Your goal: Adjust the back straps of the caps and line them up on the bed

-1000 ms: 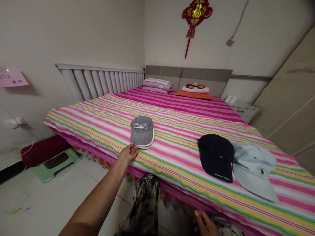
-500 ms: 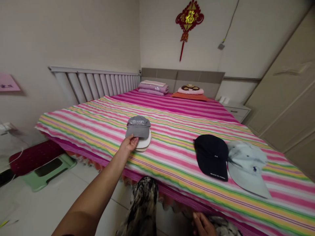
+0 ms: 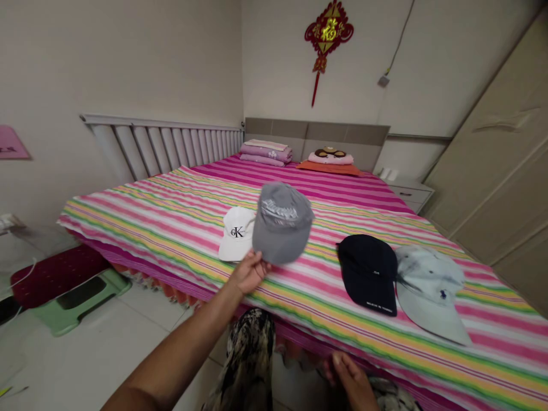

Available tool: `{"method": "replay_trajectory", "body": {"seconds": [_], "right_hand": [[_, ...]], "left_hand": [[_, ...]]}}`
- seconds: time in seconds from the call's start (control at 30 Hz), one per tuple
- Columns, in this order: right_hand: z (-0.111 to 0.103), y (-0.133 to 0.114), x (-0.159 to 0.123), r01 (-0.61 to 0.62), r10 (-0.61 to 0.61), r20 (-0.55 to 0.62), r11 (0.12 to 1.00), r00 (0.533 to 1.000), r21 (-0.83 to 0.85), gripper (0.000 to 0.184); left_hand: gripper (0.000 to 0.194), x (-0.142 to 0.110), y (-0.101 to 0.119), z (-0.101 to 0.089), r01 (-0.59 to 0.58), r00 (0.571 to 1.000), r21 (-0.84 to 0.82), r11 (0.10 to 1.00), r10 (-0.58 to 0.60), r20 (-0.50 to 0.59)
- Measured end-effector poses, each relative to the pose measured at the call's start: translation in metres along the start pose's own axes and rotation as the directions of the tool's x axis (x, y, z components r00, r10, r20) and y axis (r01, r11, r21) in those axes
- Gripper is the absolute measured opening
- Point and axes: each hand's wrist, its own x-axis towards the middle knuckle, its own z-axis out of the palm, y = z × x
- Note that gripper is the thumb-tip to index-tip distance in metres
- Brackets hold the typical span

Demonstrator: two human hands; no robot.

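A grey baseball cap point(image 3: 282, 222) with white lettering is raised a little above the bed, blurred by motion. My left hand point(image 3: 252, 273) is closed on the edge of its brim. Just left of it, a white baseball cap point(image 3: 237, 233) with black "CK" letters lies on the striped cover, partly hidden by the grey one. My right hand point(image 3: 349, 377) is low at the bed's front edge, loosely open and holding nothing. Above and to the right of it lie a black cap point(image 3: 368, 271) and a pale blue cap point(image 3: 432, 285), side by side and touching.
The bed point(image 3: 171, 228) has a striped cover, with folded bedding point(image 3: 265, 153) and an orange pillow point(image 3: 329, 166) by the headboard. A green stool point(image 3: 81, 302) stands on the floor at left, beside a dark red item point(image 3: 60, 274). A nightstand point(image 3: 409, 191) is at back right.
My left hand has lifted the grey cap off the stack and carried it right, uncovering the white cap. My right hand has risen slightly, its fingers opening a little.
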Motion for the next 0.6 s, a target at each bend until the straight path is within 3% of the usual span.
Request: {"method": "replay_trajectory", "body": {"seconds": [0.07,0.13,0.2,0.27,0.43,0.6], "right_hand": [[0.004,-0.031,0.004,-0.028,0.013,0.072,0.977,0.997,0.214,0.037],[0.006,-0.060,0.011,-0.060,-0.005,0.152,0.907,0.988,0.417,0.047],[0.008,-0.081,0.019,-0.062,-0.009,0.129,0.841,0.992,0.538,0.052],[0.010,-0.091,0.026,-0.042,-0.009,0.083,0.807,0.996,0.589,0.053],[0.022,-0.096,0.026,-0.068,-0.011,0.137,0.825,0.990,0.560,0.057],[0.027,-0.094,0.011,-0.178,0.033,0.280,0.841,0.959,0.511,0.071]], "left_hand": [[0.015,-0.027,-0.043,-0.016,0.165,0.986,-0.030,0.986,-0.164,0.013],[0.019,-0.056,-0.083,-0.034,0.312,0.948,-0.041,0.949,-0.308,0.080],[0.027,-0.082,-0.113,-0.050,0.416,0.903,-0.041,0.909,-0.407,0.142],[0.024,-0.100,-0.130,-0.063,0.487,0.864,-0.016,0.873,-0.479,0.155],[0.015,-0.107,-0.127,-0.084,0.569,0.794,0.101,0.816,-0.578,0.188],[0.046,-0.078,-0.111,-0.075,0.564,0.795,0.035,0.825,-0.555,0.246]]}}
